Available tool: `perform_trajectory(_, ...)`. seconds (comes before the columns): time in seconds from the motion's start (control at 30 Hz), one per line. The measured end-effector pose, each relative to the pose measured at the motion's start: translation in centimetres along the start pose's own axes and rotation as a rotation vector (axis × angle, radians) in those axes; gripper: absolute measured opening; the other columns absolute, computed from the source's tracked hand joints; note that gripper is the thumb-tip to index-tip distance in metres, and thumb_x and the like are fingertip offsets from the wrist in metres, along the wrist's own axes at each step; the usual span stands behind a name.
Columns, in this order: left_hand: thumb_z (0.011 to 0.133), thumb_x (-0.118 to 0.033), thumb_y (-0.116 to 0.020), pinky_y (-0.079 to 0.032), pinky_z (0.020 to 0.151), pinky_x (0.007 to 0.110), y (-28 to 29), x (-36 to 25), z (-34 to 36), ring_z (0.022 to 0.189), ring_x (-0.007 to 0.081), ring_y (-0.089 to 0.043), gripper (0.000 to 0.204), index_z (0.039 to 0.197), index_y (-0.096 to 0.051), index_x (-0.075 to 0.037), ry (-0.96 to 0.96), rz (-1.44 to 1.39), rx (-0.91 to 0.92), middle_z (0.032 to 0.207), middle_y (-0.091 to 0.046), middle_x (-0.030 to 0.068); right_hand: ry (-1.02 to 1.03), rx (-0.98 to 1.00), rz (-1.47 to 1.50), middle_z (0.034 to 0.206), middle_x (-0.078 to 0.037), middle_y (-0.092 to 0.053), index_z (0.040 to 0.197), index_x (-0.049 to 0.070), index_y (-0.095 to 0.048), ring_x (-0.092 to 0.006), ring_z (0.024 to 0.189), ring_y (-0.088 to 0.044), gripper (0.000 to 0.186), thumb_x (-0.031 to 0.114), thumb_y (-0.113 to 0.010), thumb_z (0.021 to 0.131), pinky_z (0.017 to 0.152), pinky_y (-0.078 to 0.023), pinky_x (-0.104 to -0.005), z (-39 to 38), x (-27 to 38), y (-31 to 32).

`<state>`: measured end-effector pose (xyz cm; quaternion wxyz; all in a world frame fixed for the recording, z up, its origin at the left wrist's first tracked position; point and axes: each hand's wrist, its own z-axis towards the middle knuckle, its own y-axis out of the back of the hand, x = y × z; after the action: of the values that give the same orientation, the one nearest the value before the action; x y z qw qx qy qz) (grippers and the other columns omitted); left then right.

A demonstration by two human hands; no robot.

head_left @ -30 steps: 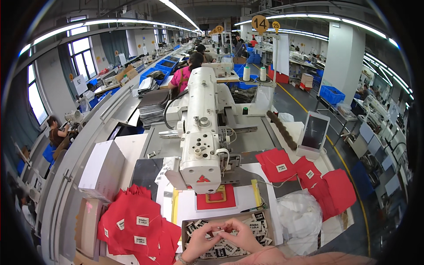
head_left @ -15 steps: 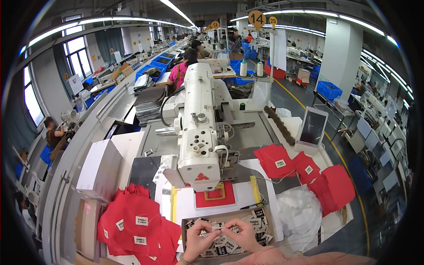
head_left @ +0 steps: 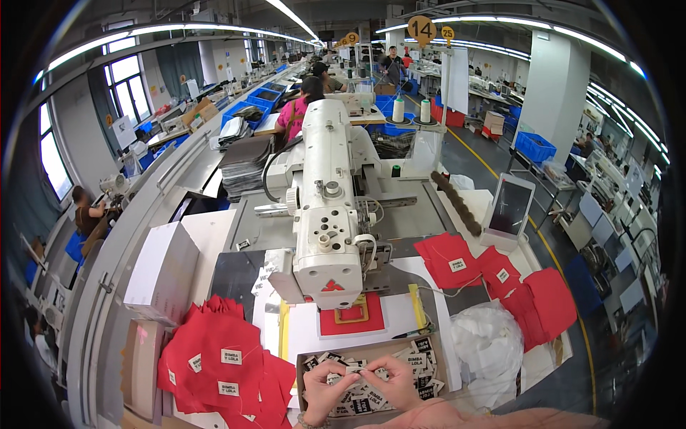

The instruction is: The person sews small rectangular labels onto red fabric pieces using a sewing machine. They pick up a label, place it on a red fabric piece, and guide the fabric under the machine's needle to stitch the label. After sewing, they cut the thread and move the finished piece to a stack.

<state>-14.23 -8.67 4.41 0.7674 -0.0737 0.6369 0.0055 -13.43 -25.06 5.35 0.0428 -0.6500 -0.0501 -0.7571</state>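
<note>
Both hands are close together above an open cardboard box (head_left: pixel 300 373) of loose woven labels (head_left: pixel 423 360). My left hand (head_left: pixel 325 390) and my right hand (head_left: pixel 394 382) have their thumbs and forefingers pinched on one small white label (head_left: pixel 355 370), held between them. Fingertips cover much of that label. Just beyond the box, a red fabric piece (head_left: pixel 371 323) lies on a white sheet beneath the yellow frame of a large white sewing machine (head_left: pixel 327 268).
Red pieces with labels (head_left: pixel 207 354) pile up at left beside a white carton (head_left: pixel 161 268). More red pieces (head_left: pixel 541 304) lie at right, near a crumpled white plastic bag (head_left: pixel 487 347) and a tilted screen (head_left: pixel 509 204). Tweezers (head_left: pixel 414 332) rest behind the box.
The whole view has shifted slightly. My hands stay over the box, pinching the label, with only small finger movement.
</note>
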Motion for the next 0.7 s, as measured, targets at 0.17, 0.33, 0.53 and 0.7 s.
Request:
perform_trajectory(0.17, 0.07, 0.001, -0.08, -0.047, 0.068, 0.024, -0.5, -0.3, 0.2, 0.074, 0.0123, -0.061, 0.014, 0.075, -0.067, 0.002, 0.018, -0.106, -0.024, 0.078, -0.066, 0.0078, 0.028, -0.034, -0.014, 0.081, -0.006, -0.069, 0.087, 0.0, -0.067, -0.01, 0.074, -0.063, 0.011, 0.004, -0.073, 0.079, 0.068, -0.049, -0.0247, 0.2, 0.0, -0.1)
perform_trajectory(0.33, 0.07, 0.003, -0.079, -0.047, 0.071, 0.025, -0.6, -0.3, 0.3, 0.077, 0.0131, -0.061, 0.013, 0.077, -0.067, 0.004, 0.073, -0.145, 0.003, 0.081, -0.066, 0.0092, 0.012, -0.006, -0.066, 0.081, -0.006, -0.069, 0.088, -0.001, -0.067, -0.0102, 0.074, -0.063, 0.011, 0.005, -0.072, 0.081, 0.068, -0.05, -0.0248, 0.2, 0.5, 0.1)
perform_trajectory(0.53, 0.074, 0.005, -0.075, -0.049, 0.073, 0.026, -1.1, -1.0, 0.4, 0.079, 0.0144, -0.062, 0.011, 0.079, -0.065, 0.004, 0.051, -0.19, -0.013, 0.083, -0.067, 0.0113, 0.062, 0.061, -0.132, 0.085, -0.006, -0.068, 0.09, 0.0, -0.066, -0.0106, 0.079, -0.063, 0.012, 0.007, -0.072, 0.082, 0.07, -0.049, -0.0247, 0.1, 1.4, 0.2)
perform_trajectory(0.7, 0.078, 0.008, -0.069, -0.051, 0.071, 0.027, -1.6, -1.4, -0.1, 0.078, 0.0161, -0.064, 0.011, 0.074, -0.06, 0.002, 0.053, -0.243, -0.033, 0.083, -0.068, 0.0139, 0.009, 0.106, -0.041, 0.088, -0.006, -0.068, 0.092, -0.001, -0.066, -0.0106, 0.081, -0.062, 0.014, 0.008, -0.071, 0.083, 0.074, -0.049, -0.0242, 0.2, 1.3, 0.2)
